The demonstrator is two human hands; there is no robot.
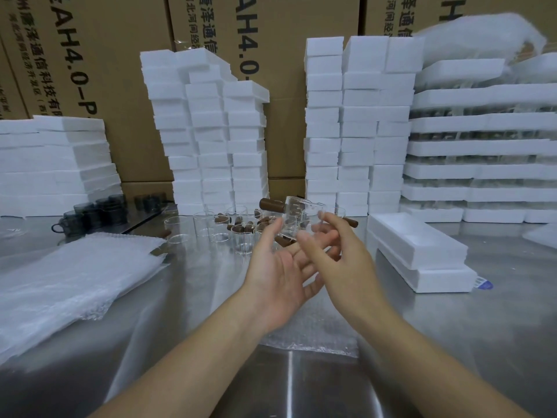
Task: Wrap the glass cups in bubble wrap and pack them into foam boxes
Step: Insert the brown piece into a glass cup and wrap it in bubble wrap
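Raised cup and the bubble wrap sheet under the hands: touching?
Apart. Head view: cup is raised in the air, bubble wrap sheet lies flat on the table well below it.

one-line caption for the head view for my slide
Right hand pinches a brown-handled glass cup, left hand open beside it, above a bubble wrap sheet; foam boxes stacked behind.
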